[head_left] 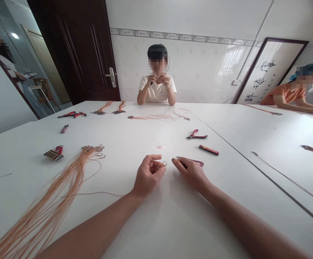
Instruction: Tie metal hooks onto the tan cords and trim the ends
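My left hand (150,173) pinches a small dark fish hook (164,163) between thumb and fingers, its curve sticking out to the right. Facing it, a short gap away, my right hand (190,172) has its fingers curled, with something dark showing at the fingertips that I cannot make out. A slim tool with a purple loop handle (201,163) is partly hidden behind the right hand; whether it is held is unclear. A thin orange line (99,193) runs under my left forearm. Just beyond the hands lies a small clear packet with red print (160,146).
Left of me stretches a bundle of orange lines (70,176) with hooks. A striped box (53,155) and red lighter (59,149) lie beyond it. Red-handled pliers (196,135) and a red-black stick (209,150) are at right. A person (157,84) sits opposite; another (291,93) sits right.
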A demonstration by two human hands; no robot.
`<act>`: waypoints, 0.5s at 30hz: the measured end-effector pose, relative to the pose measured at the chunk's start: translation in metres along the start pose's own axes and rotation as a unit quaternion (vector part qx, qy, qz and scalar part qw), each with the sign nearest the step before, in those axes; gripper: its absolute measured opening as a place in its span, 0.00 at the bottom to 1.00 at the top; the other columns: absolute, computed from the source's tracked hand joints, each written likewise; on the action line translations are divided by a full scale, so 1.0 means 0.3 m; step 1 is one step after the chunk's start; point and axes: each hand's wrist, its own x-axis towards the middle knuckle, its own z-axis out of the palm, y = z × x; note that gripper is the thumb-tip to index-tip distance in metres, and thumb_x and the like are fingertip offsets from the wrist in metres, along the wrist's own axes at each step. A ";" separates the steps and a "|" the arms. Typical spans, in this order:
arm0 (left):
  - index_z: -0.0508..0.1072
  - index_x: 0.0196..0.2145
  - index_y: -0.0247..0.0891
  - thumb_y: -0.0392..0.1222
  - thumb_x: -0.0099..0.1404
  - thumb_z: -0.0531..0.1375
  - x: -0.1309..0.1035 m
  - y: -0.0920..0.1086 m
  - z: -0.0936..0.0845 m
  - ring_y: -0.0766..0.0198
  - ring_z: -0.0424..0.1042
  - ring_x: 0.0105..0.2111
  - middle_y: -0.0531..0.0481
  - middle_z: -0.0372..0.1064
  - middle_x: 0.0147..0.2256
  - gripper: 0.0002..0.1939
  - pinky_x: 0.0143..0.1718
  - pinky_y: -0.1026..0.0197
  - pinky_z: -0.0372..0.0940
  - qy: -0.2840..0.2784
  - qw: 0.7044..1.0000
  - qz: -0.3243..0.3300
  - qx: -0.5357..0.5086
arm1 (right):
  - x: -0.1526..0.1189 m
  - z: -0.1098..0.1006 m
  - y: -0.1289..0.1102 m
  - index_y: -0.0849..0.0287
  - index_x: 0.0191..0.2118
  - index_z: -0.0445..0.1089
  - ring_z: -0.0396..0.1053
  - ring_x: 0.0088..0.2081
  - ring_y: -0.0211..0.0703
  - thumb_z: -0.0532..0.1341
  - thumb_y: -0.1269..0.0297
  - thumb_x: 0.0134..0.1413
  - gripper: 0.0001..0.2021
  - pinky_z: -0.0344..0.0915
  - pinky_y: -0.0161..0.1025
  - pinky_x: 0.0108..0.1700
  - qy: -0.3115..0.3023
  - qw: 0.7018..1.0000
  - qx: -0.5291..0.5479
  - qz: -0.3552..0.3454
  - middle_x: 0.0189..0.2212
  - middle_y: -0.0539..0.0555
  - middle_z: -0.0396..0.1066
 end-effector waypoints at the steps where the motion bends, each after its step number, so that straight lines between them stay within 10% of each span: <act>1: 0.64 0.40 0.39 0.40 0.50 0.60 0.000 0.002 0.000 0.68 0.65 0.28 0.52 0.65 0.28 0.17 0.31 0.63 0.61 0.001 1.000 -0.001 0.000 | 0.000 -0.001 0.005 0.58 0.20 0.59 0.57 0.25 0.38 0.48 0.50 0.52 0.19 0.50 0.35 0.27 -0.003 0.999 -0.038 -0.017 0.20 0.50 0.60; 8: 0.64 0.39 0.39 0.39 0.51 0.59 0.002 0.005 0.001 0.68 0.65 0.28 0.53 0.65 0.27 0.16 0.32 0.62 0.61 0.000 1.000 0.007 0.008 | -0.005 0.013 0.018 0.57 0.25 0.66 0.61 0.34 0.42 0.50 0.55 0.52 0.14 0.55 0.38 0.35 -0.033 0.985 -0.131 -0.104 0.27 0.53 0.64; 15: 0.65 0.38 0.39 0.39 0.51 0.59 0.005 -0.007 -0.004 0.69 0.64 0.27 0.53 0.65 0.27 0.15 0.30 0.64 0.61 -0.006 1.000 0.009 0.000 | 0.054 -0.055 0.103 0.56 0.41 0.66 0.59 0.45 0.49 0.49 0.64 0.54 0.13 0.52 0.44 0.42 0.017 0.972 -0.232 -0.027 0.42 0.57 0.66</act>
